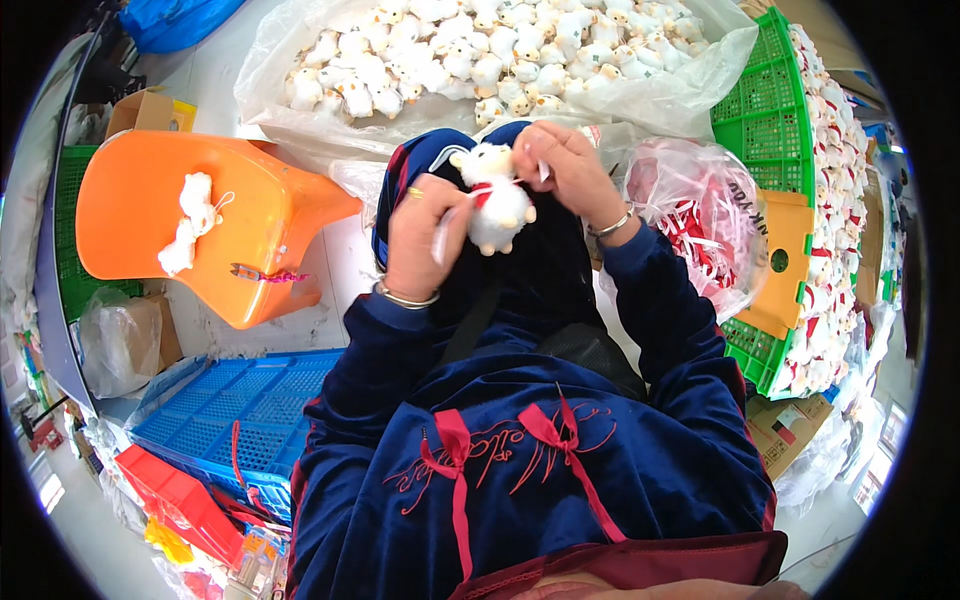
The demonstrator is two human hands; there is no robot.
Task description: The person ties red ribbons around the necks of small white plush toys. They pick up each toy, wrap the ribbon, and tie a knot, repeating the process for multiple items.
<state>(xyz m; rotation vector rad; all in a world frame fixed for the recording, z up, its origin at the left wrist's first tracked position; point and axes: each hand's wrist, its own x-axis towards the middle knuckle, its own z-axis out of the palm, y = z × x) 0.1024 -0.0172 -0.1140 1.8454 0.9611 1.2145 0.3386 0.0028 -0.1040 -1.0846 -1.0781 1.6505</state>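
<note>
A small white plush animal (500, 215) hangs above my lap, facing up, with a red and white ribbon (481, 192) around its neck. My left hand (425, 235) is closed at the toy's left side, pinching a pale end of the ribbon. At the toy's right side my right hand (575, 170) is also closed, with a white ribbon end showing between thumb and fingers. The toy's head sits between my two hands. How the ribbon crosses at the neck is too small to tell.
Ahead lies a clear plastic sheet heaped with white plush toys (470, 55). A plastic bag of red and white ribbons (695, 235) is at right, near a green crate (765, 110). On the left, an orange stool (140, 200) carries two white toys and snips; a blue crate (245, 405) stands nearer.
</note>
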